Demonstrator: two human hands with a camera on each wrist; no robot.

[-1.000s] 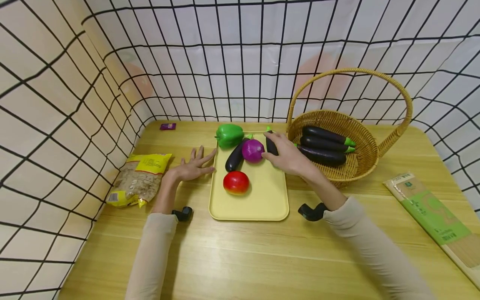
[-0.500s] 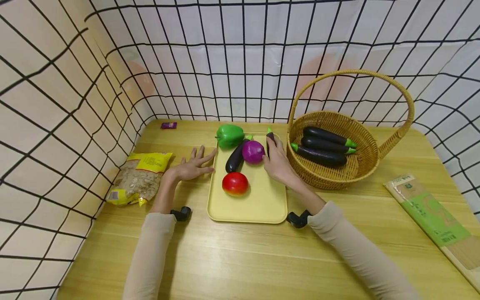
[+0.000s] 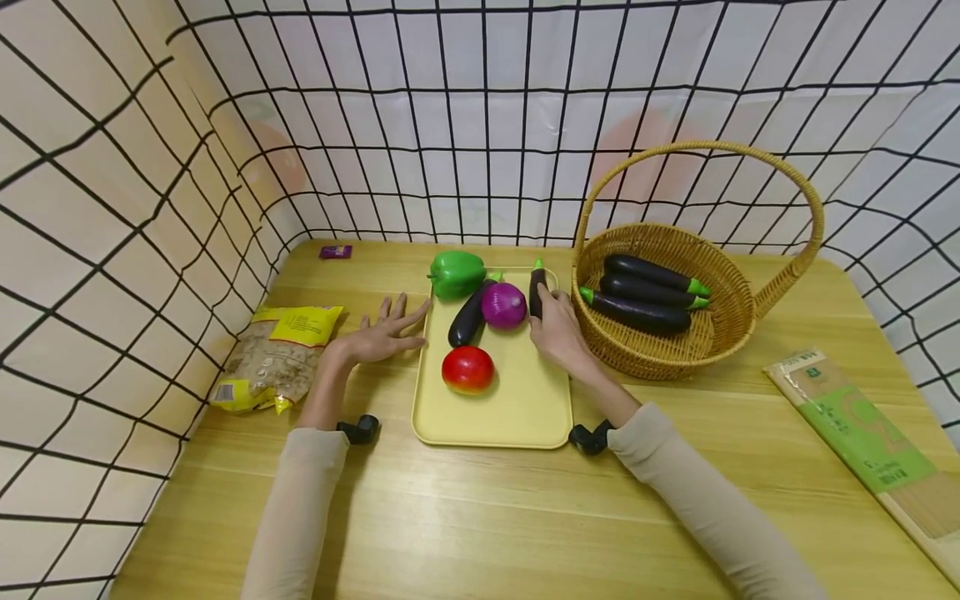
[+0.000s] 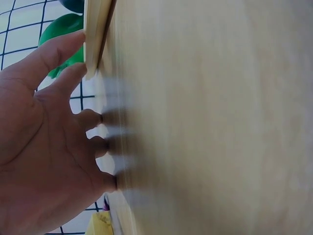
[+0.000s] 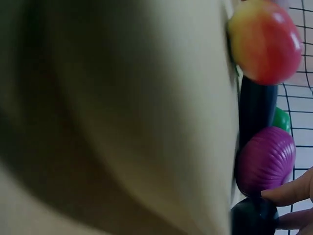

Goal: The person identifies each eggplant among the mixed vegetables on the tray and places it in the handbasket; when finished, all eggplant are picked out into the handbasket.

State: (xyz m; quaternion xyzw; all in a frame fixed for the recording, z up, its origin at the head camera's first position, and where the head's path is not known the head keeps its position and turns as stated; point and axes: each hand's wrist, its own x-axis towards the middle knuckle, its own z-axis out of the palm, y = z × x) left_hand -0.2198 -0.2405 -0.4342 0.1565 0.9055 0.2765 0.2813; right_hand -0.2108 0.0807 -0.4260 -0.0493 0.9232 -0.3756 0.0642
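On a pale yellow tray lie a green bell pepper, an eggplant, a purple onion, a shiny red-and-yellow fruit and a second eggplant by the right rim. My right hand pinches this second eggplant, green stem pointing away; the hand covers its near end. In the right wrist view, thumb and finger meet the dark eggplant beside the onion. My left hand is spread on the table, with thumb and index fingertip at the tray's left rim.
Right of the tray stands a wicker basket with a tall handle and several eggplants inside. A yellow-and-clear bag lies left, a small purple packet behind it. A green-labelled package lies far right. Black wire grid surrounds the table.
My right hand has moved left and nearer, from over the eggplant's top to its near end, so more of the eggplant shows. The left hand stays at the tray's edge.
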